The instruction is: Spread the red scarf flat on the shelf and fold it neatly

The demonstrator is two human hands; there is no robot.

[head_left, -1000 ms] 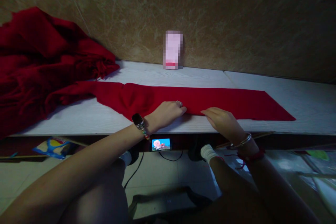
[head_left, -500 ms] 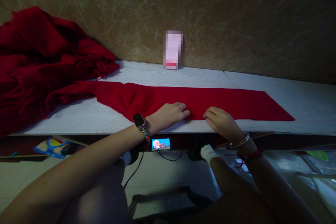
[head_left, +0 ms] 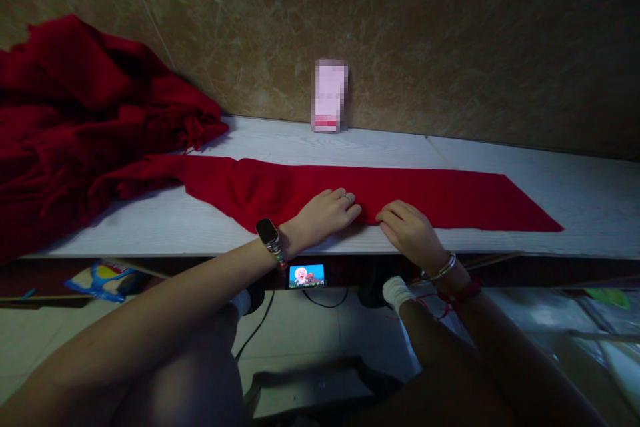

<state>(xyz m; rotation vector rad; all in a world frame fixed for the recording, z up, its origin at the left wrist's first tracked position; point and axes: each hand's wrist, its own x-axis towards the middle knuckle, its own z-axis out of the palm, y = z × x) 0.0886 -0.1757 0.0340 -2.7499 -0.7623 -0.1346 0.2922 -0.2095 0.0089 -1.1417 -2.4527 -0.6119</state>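
A long red scarf point(head_left: 465, 197) lies in a flat strip along a white wooden surface, its right end cut at a slant. Toward the left it wrinkles and runs into a heaped red fringed cloth point(head_left: 75, 93); where one stops and the other starts is hard to make out. My left hand point(head_left: 330, 212), closed, rests on the near edge of the strip, fingers bent onto the fabric. Just right of it, my right hand point(head_left: 410, 230) is closed too, thumb and fingertips pinching that same edge. A short stretch of edge shows between the hands.
A blurred pink packet point(head_left: 330, 95) leans on the brown marbled wall point(head_left: 450, 47) behind the white tabletop point(head_left: 590, 200). Below the front edge are a phone playing a cartoon point(head_left: 307, 276), a blue snack bag point(head_left: 103, 280) and a black cable point(head_left: 257, 327).
My right hand has slid left along the scarf's near edge, closer to my left hand. My left hand has shifted slightly upward. The scarf lies almost as before.
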